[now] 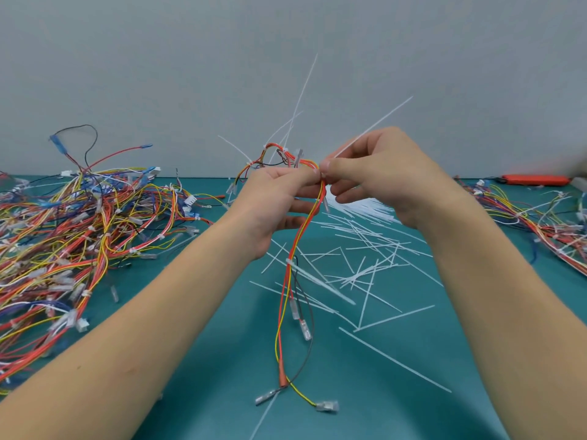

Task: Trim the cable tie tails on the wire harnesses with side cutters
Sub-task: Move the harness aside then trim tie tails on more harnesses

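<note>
Head view shows both hands raised above a teal tabletop (197,392), meeting over one wire harness (297,249). Left hand (273,204) has its fingers curled round the upper part of the harness, thumb and forefinger pinching it where the orange, red and yellow wires bend over. Right hand (378,179) pinches the same spot from the other side, thumb tip pressed against forefinger, the other fingers loosely curled below; a long white cable tie tail (378,122) rises from that pinch up and to the right. More untrimmed tails (301,93) stick up behind the hands from the looped far end of the harness. Below the hands the wires hang down toward the tabletop, bound partway by another tie (289,262) and ending in clear-sleeved terminals (327,406). Cut white tie pieces (365,262) lie scattered across the tabletop under and to the right of the hands. A large tangled pile of harnesses (70,236) covers the left side, and a smaller pile (546,223) lies at the right edge. An orange-handled tool (533,180) rests at the far right by the wall; whether it is the side cutters cannot be told.
</note>
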Demonstrator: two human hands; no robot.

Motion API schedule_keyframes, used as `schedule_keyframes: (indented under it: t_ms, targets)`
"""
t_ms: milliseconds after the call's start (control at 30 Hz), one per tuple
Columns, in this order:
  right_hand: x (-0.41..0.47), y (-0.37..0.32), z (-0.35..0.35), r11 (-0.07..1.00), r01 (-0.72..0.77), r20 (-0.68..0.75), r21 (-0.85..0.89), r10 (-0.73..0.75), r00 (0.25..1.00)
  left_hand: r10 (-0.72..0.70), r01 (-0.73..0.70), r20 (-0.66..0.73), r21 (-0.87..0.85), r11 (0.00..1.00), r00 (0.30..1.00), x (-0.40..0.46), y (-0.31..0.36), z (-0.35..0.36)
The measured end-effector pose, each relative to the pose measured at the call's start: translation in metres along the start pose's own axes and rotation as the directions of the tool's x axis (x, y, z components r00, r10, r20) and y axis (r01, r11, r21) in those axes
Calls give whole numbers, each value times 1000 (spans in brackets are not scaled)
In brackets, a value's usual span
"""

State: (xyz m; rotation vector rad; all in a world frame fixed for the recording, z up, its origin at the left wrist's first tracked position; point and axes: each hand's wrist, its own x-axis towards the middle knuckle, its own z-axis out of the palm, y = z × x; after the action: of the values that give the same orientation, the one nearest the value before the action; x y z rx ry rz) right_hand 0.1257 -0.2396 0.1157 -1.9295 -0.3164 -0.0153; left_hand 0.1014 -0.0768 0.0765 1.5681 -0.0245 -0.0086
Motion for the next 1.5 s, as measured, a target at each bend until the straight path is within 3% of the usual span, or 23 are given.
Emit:
schedule_keyframes:
  t_ms: [300,467,667,900,1000,1067,1167,1267,1367,1433,1500]
  targets:
    - [4,8,7,1000,12,-66,14,-11,998,4,-3,-29,38,999,1000,7,-6,-3]
    - [6,15,9,999,-35,-2,11,35,999,-22,30,-90,88,996,996,8,-13,-1]
    - [8,24,11,995,45,72,-93,-39,997,-5,33,-145,191,981,989,8,-17,0]
    - [9,35,19,1000,-19,80,4,19,997,-29,60,-143,220,974,989,7,-24,-3]
    - [13,39,14,965,-127,24,230,125,992,-41,40,2,243,969,999,9,-18,-10]
    - [17,44,8,931,-181,-26,317,200,980,-132,86,163,262,961,978,9,-13,-18]
    - [20,54,0,886,-242,-66,396,291,954,-295,147,382,372,917,876,8,-12,-28]
    - [24,59,-4,747,-267,-61,609,380,923,-326,121,549,376,919,770,2,-15,-28]
    - [26,62,-4,675,-305,-3,671,414,910,-248,141,556,228,963,793,1,-19,-20]
    - [26,64,-2,687,-320,19,653,406,913,-206,159,554,133,978,806,4,-22,-19]
    - [27,65,-2,724,-299,-18,622,395,919,-174,177,609,56,983,774,6,-21,-24]
